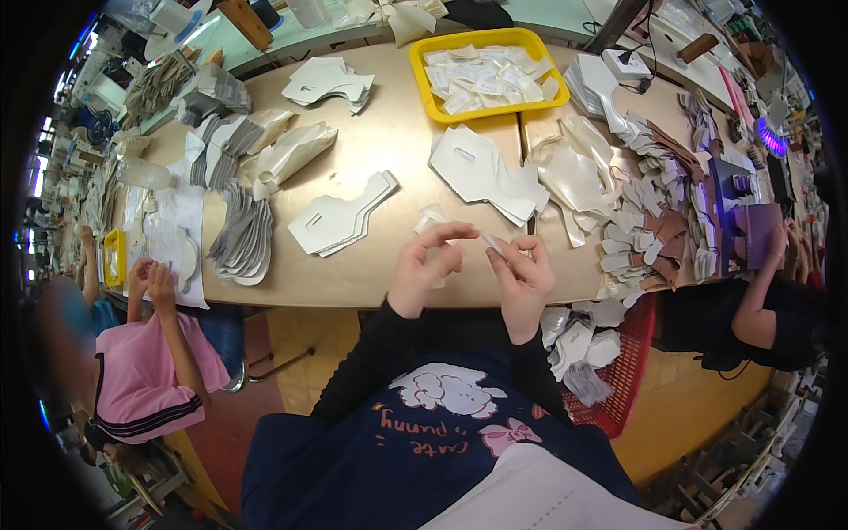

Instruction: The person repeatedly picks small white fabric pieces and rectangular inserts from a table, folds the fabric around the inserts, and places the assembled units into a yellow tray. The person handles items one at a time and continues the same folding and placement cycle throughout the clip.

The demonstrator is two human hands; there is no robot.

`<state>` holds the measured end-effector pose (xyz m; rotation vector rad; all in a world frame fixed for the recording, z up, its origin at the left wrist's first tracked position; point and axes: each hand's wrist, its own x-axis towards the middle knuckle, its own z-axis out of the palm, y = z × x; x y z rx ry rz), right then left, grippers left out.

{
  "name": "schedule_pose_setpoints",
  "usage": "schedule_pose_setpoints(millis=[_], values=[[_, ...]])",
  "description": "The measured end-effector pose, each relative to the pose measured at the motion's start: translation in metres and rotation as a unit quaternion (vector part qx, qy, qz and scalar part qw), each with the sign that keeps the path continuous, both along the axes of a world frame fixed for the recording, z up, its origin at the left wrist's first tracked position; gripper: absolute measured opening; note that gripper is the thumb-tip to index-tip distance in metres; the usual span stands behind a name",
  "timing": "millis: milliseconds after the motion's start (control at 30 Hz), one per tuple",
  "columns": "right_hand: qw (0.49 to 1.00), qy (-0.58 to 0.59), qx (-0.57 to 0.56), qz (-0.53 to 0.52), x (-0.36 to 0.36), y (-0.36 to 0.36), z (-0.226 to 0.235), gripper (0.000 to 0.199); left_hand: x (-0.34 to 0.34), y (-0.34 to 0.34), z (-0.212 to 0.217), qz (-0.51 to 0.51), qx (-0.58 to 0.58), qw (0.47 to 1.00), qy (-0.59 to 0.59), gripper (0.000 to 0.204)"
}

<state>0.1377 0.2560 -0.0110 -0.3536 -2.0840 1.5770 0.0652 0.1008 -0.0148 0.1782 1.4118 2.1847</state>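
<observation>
Over the front edge of the table, my right hand (527, 284) pinches a small thin white strip (491, 242) between thumb and fingers. Just left of it is my left hand (422, 269), its fingers curved and apart, with the index fingertip close to the strip. Behind the left hand a small cream piece (431, 215) lies on the table, partly hidden. Two fanned stacks of white cut pieces lie beyond my hands: a left stack (340, 219) and a larger right stack (484, 172).
A yellow tray (499, 110) of small cream pieces stands at the back. Grey stacks (240, 237) lie left; cream sheets (574, 172) and brown-grey pieces (658, 212) lie right. A red basket (623, 389) stands below the table's right. People work on both sides.
</observation>
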Motion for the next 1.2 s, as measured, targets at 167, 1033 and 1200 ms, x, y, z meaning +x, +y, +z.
schedule_pose_setpoints(millis=[167, 1033, 1200], values=[[0.993, 0.055, 0.100, 0.030, 0.001, -0.008, 0.005, 0.035, 0.020, 0.026, 0.018, 0.021, -0.110, 0.981, 0.157, 0.040], [0.965, -0.095, -0.206, 0.134, 0.014, 0.008, 0.023, 0.006, -0.004, -0.004, 0.007, -0.071, -0.252, 0.789, 0.557, 0.058], [0.967, -0.112, -0.193, 0.122, 0.014, 0.005, 0.024, 0.005, -0.006, -0.005, 0.008, -0.072, -0.267, 0.771, 0.573, 0.056]])
